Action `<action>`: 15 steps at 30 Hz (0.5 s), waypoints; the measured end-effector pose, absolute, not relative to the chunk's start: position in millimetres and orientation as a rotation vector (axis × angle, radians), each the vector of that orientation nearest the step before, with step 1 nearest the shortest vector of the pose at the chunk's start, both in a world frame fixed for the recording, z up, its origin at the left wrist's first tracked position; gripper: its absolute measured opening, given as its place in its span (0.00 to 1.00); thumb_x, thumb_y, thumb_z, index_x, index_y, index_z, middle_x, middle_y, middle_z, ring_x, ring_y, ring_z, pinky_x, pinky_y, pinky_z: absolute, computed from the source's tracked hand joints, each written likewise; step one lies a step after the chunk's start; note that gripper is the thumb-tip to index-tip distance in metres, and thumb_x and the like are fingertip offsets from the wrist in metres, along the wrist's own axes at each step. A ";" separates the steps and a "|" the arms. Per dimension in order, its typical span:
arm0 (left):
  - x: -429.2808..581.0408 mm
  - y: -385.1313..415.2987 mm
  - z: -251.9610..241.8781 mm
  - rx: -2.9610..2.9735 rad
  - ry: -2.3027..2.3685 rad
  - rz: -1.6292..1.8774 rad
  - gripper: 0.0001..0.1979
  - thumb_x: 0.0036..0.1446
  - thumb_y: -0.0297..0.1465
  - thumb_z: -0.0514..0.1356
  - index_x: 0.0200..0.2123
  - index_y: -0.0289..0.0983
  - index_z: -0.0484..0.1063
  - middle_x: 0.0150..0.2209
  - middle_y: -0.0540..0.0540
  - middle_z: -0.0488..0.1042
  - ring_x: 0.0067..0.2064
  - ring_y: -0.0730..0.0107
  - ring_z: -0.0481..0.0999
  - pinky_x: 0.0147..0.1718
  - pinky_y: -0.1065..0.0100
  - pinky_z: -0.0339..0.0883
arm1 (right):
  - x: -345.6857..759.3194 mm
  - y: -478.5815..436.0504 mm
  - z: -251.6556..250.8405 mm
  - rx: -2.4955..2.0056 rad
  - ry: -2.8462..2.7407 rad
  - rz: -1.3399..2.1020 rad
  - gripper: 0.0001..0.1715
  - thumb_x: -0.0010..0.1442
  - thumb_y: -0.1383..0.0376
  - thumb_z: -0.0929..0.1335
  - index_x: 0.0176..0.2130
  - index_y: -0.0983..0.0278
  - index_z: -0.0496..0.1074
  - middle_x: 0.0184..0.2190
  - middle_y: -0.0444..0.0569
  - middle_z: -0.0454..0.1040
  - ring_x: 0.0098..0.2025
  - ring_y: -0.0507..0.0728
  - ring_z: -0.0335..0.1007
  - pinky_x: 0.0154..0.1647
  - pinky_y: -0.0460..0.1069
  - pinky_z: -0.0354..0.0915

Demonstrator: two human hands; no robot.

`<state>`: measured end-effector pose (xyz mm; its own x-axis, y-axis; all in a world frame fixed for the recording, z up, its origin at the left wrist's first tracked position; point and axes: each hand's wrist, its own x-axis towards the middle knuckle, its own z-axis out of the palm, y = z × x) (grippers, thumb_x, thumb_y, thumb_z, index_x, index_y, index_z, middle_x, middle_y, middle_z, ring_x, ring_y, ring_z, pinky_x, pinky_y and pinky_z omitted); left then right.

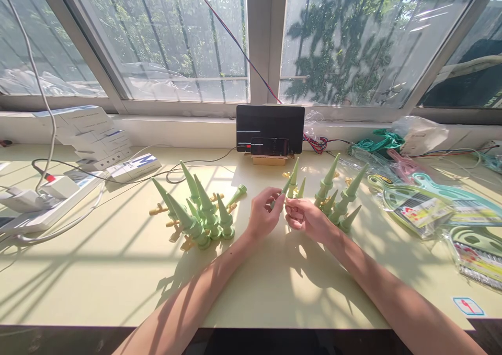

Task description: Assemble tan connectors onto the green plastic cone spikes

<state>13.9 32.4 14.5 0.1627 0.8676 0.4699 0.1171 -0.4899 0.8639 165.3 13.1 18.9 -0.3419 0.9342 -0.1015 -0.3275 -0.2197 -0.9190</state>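
Observation:
Over the middle of the table, my left hand (263, 209) is closed around a green plant watering spike (287, 184), its point tilted up and to the right. My right hand (309, 219) meets it there, thumb and fingers pinched together at the spike's near end. Whatever small part the right fingers hold is hidden. Several green watering spikes (209, 219) with yellow valves stand point-up left of my hands, and one spike (237, 194) lies on its side behind them. More upright spikes (348, 193) stand just beyond and right of my right hand.
A black tablet (270, 122) with a phone (269, 147) before it stands by the window. White boxes (94, 135) and a power strip (74, 193) with cables are at left. Packaged green items (415, 203) and plastic bags (423, 135) lie at right.

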 end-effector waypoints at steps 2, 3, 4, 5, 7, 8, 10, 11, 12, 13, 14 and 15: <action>14.3 33.6 13.8 1.750 0.952 1.385 0.13 0.63 0.41 0.57 0.36 0.37 0.74 0.31 0.47 0.73 0.30 0.74 0.72 0.25 0.74 0.63 | 165.8 13.1 19.1 -0.843 -1.032 1.766 0.23 0.59 0.55 0.71 0.22 0.62 0.60 0.17 0.36 0.46 0.17 0.48 0.48 0.21 0.48 0.42; 14.6 34.3 13.3 1.742 0.961 1.385 0.14 0.63 0.41 0.57 0.36 0.37 0.75 0.32 0.47 0.74 0.30 0.74 0.71 0.24 0.74 0.63 | 165.9 13.1 19.2 -0.831 -1.015 1.793 0.23 0.58 0.55 0.71 0.22 0.62 0.60 0.17 0.36 0.47 0.17 0.48 0.48 0.22 0.48 0.42; 14.8 35.1 12.8 1.733 0.970 1.385 0.15 0.64 0.41 0.56 0.36 0.37 0.75 0.32 0.47 0.74 0.29 0.75 0.71 0.24 0.74 0.63 | 166.0 13.1 19.2 -0.821 -1.001 1.820 0.23 0.59 0.54 0.71 0.23 0.62 0.60 0.17 0.36 0.47 0.17 0.48 0.48 0.22 0.48 0.42; 14.9 35.8 12.4 1.724 0.978 1.385 0.15 0.64 0.42 0.56 0.36 0.37 0.75 0.32 0.47 0.75 0.28 0.75 0.70 0.24 0.74 0.62 | 166.1 13.1 19.2 -0.810 -0.990 1.842 0.23 0.59 0.54 0.71 0.23 0.62 0.60 0.17 0.36 0.47 0.18 0.48 0.47 0.22 0.48 0.41; 15.0 36.8 11.9 1.711 0.991 1.384 0.17 0.65 0.43 0.55 0.36 0.37 0.76 0.30 0.48 0.74 0.26 0.76 0.68 0.23 0.74 0.62 | 166.1 12.8 19.2 -0.788 -0.999 1.875 0.24 0.62 0.54 0.69 0.23 0.63 0.60 0.18 0.36 0.46 0.18 0.48 0.46 0.23 0.49 0.40; 14.9 37.0 11.8 1.707 0.996 1.383 0.17 0.65 0.44 0.54 0.36 0.37 0.76 0.29 0.48 0.73 0.25 0.76 0.67 0.23 0.74 0.61 | 166.2 12.5 19.3 -0.778 -1.016 1.885 0.24 0.63 0.54 0.68 0.23 0.63 0.60 0.18 0.36 0.46 0.18 0.48 0.46 0.23 0.49 0.40; 14.5 36.9 12.5 1.702 1.000 1.377 0.20 0.67 0.45 0.52 0.36 0.37 0.76 0.26 0.49 0.71 0.24 0.76 0.66 0.23 0.74 0.61 | 166.6 12.1 19.2 -0.762 -1.045 1.886 0.25 0.64 0.53 0.67 0.22 0.62 0.59 0.18 0.37 0.46 0.19 0.48 0.46 0.23 0.48 0.41; 14.2 36.6 13.1 1.700 1.002 1.374 0.21 0.67 0.45 0.51 0.36 0.37 0.76 0.25 0.50 0.70 0.24 0.77 0.65 0.22 0.74 0.60 | 166.9 12.0 19.1 -0.758 -1.049 1.884 0.25 0.64 0.53 0.67 0.22 0.62 0.59 0.18 0.37 0.46 0.19 0.48 0.46 0.23 0.48 0.41; 13.9 36.3 13.8 1.699 1.005 1.372 0.22 0.68 0.46 0.50 0.36 0.37 0.76 0.24 0.50 0.69 0.23 0.77 0.64 0.22 0.73 0.59 | 167.2 12.1 18.9 -0.753 -1.042 1.881 0.25 0.64 0.54 0.68 0.22 0.62 0.59 0.18 0.37 0.46 0.19 0.49 0.47 0.23 0.48 0.42; 13.6 36.1 14.6 1.699 1.007 1.377 0.23 0.68 0.46 0.49 0.36 0.36 0.75 0.23 0.50 0.68 0.23 0.77 0.63 0.21 0.73 0.58 | 167.6 12.4 18.6 -0.748 -1.026 1.880 0.25 0.64 0.54 0.68 0.22 0.62 0.59 0.18 0.36 0.45 0.19 0.49 0.47 0.23 0.48 0.42; 13.4 35.9 15.3 1.700 1.010 1.386 0.23 0.68 0.46 0.49 0.35 0.36 0.75 0.23 0.51 0.67 0.22 0.77 0.62 0.21 0.73 0.56 | 168.0 12.9 18.3 -0.741 -1.004 1.882 0.25 0.63 0.54 0.69 0.22 0.63 0.59 0.18 0.36 0.45 0.19 0.48 0.47 0.23 0.48 0.43; 13.1 35.8 15.8 1.704 1.015 1.401 0.22 0.68 0.46 0.50 0.34 0.36 0.74 0.22 0.51 0.65 0.22 0.77 0.60 0.21 0.73 0.54 | 168.3 13.5 17.9 -0.733 -0.980 1.885 0.24 0.63 0.55 0.69 0.22 0.63 0.59 0.18 0.36 0.45 0.19 0.48 0.46 0.23 0.48 0.43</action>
<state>13.1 35.8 15.8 0.1083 0.8927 0.4375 0.1376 -0.4493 0.8827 168.3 13.5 17.9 -0.4530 0.8853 -0.1050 -0.4225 -0.3169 -0.8492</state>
